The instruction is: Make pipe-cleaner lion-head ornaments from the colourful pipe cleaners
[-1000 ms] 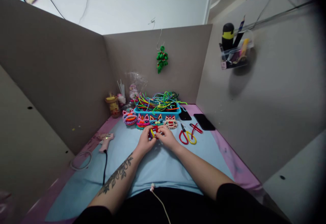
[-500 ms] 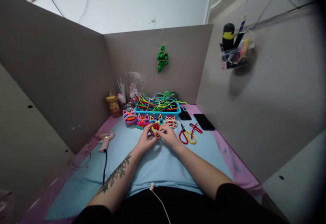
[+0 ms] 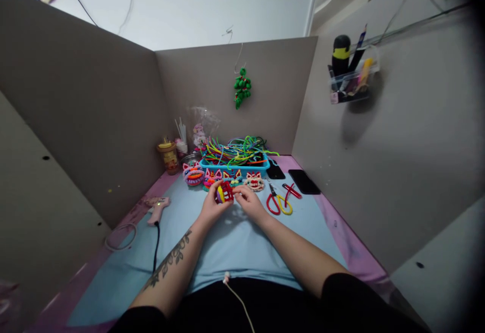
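Note:
My left hand (image 3: 212, 205) is closed around a small pipe-cleaner piece (image 3: 225, 192) in red, yellow and purple, its red open framework facing right. Close by its right edge is my right hand (image 3: 248, 202), fingers curled and thumb near the index finger; whatever is between the fingertips is too small to make out. Just behind the hands stand several finished pipe-cleaner animal heads, among them a purple and orange one (image 3: 193, 175) at the left and a cream and red one (image 3: 254, 181) at the right.
A blue basket (image 3: 235, 168) of loose pipe cleaners stands at the back. Scissors (image 3: 279, 202), a red tool (image 3: 292, 191) and a black phone (image 3: 304, 181) lie on the right. A pink glue gun (image 3: 158, 210) with its cord lies left. Grey partitions (image 3: 235, 121) enclose the table.
The pipe-cleaner piece has shifted slightly left and turned in my left hand, showing more of its red framework. My right fingers have drawn back from over it to its right edge.

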`<action>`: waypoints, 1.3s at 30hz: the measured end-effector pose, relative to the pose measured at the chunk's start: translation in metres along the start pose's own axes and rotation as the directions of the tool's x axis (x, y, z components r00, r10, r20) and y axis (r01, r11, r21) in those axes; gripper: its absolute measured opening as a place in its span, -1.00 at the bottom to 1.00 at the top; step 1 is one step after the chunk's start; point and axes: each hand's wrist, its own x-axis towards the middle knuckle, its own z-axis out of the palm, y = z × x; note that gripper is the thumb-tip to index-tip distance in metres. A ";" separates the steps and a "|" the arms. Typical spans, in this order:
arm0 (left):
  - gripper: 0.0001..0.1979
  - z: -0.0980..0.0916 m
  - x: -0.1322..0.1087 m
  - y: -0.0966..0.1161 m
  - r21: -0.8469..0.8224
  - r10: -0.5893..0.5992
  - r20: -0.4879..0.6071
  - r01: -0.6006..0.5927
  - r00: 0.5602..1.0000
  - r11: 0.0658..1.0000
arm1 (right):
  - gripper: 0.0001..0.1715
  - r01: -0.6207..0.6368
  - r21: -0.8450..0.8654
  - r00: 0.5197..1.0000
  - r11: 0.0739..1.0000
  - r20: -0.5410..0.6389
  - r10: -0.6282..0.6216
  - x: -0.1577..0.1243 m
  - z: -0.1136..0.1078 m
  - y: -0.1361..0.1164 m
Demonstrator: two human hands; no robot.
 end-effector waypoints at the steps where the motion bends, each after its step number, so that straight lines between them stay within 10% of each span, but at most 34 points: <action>1: -0.32 0.000 -0.001 -0.001 0.064 0.042 0.018 -0.043 0.999 0.997 | -0.74 -0.033 0.030 0.999 0.999 -0.005 0.034 0.001 -0.001 0.000; 7: -0.30 0.001 -0.003 -0.002 0.196 0.179 0.085 -0.193 0.980 0.961 | -0.63 -0.255 0.237 0.965 0.938 0.123 0.231 0.004 -0.004 -0.005; 12: -0.09 0.001 0.000 -0.003 -0.107 -0.074 -0.037 0.070 0.997 0.992 | -0.66 -0.325 0.432 0.944 0.841 0.097 0.315 0.004 0.001 0.000; 16: -0.18 -0.004 0.002 -0.004 -0.440 -0.300 0.142 0.331 0.943 0.835 | -0.66 -0.345 0.497 0.936 0.796 0.115 0.334 0.005 0.006 0.003; 27: -0.47 -0.008 0.004 -0.002 -0.533 -0.399 0.187 0.434 0.898 0.727 | -0.65 -0.470 0.392 0.883 0.791 0.226 0.412 0.000 0.007 0.012; 34: -0.50 -0.005 0.002 -0.003 -0.518 -0.418 0.206 0.461 0.885 0.720 | -0.24 -0.457 0.404 0.885 0.792 0.120 0.450 0.002 0.007 0.018; 39: -0.53 -0.005 0.000 -0.005 -0.530 -0.463 0.212 0.499 0.861 0.685 | -0.45 -0.439 0.311 0.898 0.843 0.136 0.418 0.000 0.005 0.016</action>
